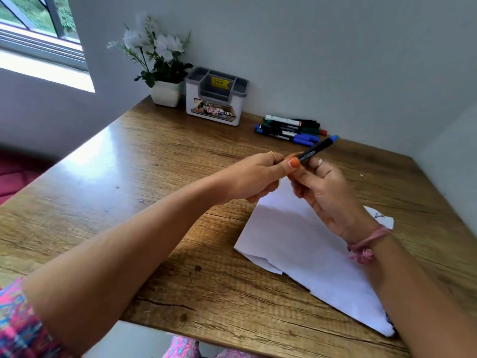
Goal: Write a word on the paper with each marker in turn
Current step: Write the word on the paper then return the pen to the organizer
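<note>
A black marker with a blue end [318, 149] is held above the wooden table [154, 161], its blue end pointing up and to the right. My right hand [325, 192] grips its lower barrel. My left hand [255, 177] closes on the marker's near end, which its fingers hide. Under my hands lies a sheet of white paper [296, 244], with a little dark writing [379, 216] near its far right corner. Several more markers [291, 130] lie in a pile at the back of the table.
A white and grey desk organiser [215, 99] and a white pot of white flowers [165, 93] stand against the back wall. A window [38, 29] is at the upper left. The table's near edge runs below my forearms.
</note>
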Available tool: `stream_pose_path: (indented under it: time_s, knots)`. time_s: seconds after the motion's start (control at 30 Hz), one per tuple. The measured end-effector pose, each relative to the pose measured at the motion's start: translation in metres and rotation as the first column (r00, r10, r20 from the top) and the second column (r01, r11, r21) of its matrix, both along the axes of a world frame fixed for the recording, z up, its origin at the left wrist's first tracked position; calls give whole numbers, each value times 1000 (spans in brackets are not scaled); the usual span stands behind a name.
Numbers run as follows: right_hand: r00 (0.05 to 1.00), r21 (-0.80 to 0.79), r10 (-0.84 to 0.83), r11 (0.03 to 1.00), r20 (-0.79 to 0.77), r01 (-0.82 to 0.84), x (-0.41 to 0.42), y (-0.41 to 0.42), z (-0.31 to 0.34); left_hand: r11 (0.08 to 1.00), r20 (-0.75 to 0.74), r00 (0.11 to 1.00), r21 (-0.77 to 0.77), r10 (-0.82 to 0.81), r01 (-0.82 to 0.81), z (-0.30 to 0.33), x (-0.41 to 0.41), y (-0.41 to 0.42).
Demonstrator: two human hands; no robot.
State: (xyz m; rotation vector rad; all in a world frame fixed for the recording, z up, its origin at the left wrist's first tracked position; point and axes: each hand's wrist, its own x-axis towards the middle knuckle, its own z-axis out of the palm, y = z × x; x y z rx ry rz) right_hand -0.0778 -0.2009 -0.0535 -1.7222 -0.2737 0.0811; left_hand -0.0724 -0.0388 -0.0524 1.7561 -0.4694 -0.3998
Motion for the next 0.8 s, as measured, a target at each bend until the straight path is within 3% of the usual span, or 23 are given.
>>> stream_pose_path:
  time_s: [0.1, 0.2, 0.3, 0.37, 0.47, 0.6, 0.8]
  knots:
    - [999, 89, 36, 995, -5, -35, -3, -1, 5, 1000, 31, 1000, -8, 0, 1, -1, -1, 0]
    - [1000, 149, -9, 989, -3, 9, -5, -1, 11, 997, 172, 985, 77, 12, -26, 3, 0, 6]
    - [990, 319, -133, 937, -55, 144, 0, -6, 17, 950, 287, 957, 289, 34, -121, 3, 12, 27]
    - [982, 379, -160, 906, -101, 186, 2, -12, 21, 849, 364, 930, 507, -54, -150, -2, 21, 40]
    - [993, 294, -83, 950, -86, 104, 0, -17, 19, 733, 360, 894, 678, -266, -54, -6, 28, 42]
    - [995, 118, 67, 991, -70, -58, -1, -19, 7, 597, 310, 871, 802, -382, -23, -6, 31, 39]
    - [939, -111, 309, 939, -149, -326, -17, -22, -6, 592, 296, 876, 806, -380, -15, -9, 33, 34]
